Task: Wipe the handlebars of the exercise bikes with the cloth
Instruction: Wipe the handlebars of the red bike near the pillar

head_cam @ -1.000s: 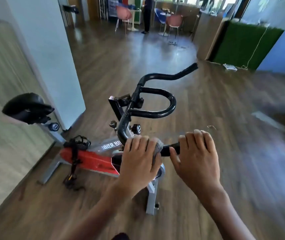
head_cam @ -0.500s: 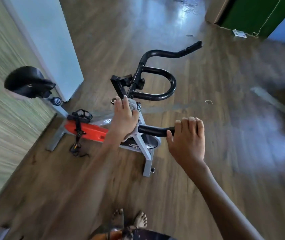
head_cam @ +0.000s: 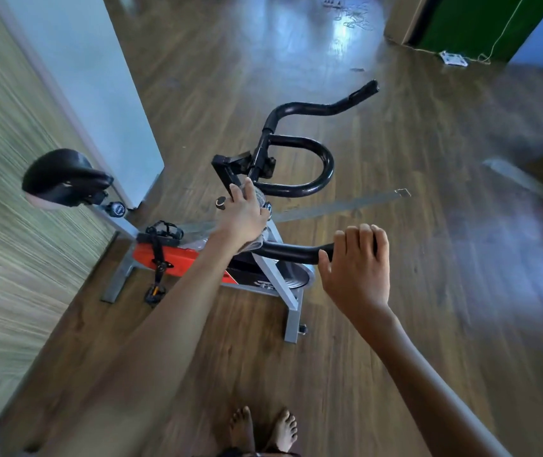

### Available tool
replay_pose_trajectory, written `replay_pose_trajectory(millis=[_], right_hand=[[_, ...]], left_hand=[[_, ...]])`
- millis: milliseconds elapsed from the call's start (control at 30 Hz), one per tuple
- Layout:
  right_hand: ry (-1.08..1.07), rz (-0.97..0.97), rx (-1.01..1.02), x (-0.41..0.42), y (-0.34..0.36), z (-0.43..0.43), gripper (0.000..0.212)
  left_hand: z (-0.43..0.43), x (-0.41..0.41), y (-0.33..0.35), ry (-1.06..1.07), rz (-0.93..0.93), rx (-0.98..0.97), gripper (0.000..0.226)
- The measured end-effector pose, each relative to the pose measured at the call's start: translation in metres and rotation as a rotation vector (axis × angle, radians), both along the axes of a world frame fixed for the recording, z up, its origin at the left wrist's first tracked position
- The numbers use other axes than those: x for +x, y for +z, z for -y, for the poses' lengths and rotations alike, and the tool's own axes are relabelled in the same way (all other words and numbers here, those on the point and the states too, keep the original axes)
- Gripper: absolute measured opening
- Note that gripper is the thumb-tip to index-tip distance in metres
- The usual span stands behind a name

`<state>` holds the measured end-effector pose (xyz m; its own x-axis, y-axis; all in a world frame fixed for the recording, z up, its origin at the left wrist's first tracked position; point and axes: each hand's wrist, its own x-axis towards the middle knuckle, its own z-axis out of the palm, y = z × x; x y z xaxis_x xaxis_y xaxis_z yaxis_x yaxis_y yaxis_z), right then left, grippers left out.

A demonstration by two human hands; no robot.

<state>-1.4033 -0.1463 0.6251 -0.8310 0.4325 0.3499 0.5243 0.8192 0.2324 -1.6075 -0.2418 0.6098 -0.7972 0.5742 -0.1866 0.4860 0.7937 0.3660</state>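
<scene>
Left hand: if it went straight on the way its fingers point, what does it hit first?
Probably the black bracket at the handlebar stem, just beyond the left hand, which grips the cloth. Depth is unclear from one view.

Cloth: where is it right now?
In the head view the cloth sits left of centre, under the left hand on the near bend of the handlebar, just below the black loop; the right hand grips the same bar further right.

black curved handlebars (head_cam: 328,163), grey cloth (head_cam: 260,196) bunched against the near bar.
</scene>
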Motion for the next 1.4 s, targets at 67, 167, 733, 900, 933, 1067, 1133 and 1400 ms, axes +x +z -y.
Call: replay_pose_trajectory(millis=[67,167,733,900,933,1067,1133,1400], right_hand=[[0.001,0.002,-0.007,0.000,-0.001,0.000,0.038],[0.012,-0.027,0.004,0.000,-0.003,-0.001,0.037],[0.118,-0.244,0.105,-0.003,-0.020,-0.011,0.030],[0.139,-0.207,0.111,0.000,-0.018,-0.012,0.031],[0.133,-0.203,0.106,0.001,-0.017,-0.012,0.031],[0.114,-0.191,0.091,0.000,-0.016,-0.010,0.031],[0.124,-0.179,0.098,0.001,-0.016,-0.011,0.031],[0.150,-0.096,0.099,0.008,-0.012,-0.015,0.033]], left_hand=[[0.011,0.012,-0.005,0.013,0.034,0.072,0.070],[0.027,0.043,-0.016,0.039,0.145,0.282,0.068],[0.019,0.035,-0.020,0.114,0.081,0.315,0.063],[0.016,0.014,-0.019,0.105,0.107,0.342,0.061],[0.019,0.026,-0.024,0.098,0.039,0.382,0.061],[0.020,0.086,-0.046,-0.001,-0.312,0.438,0.031],[0.006,0.109,-0.043,-0.026,-0.431,0.410,0.020],[0.019,0.075,-0.045,-0.128,-0.617,0.436,0.037]])
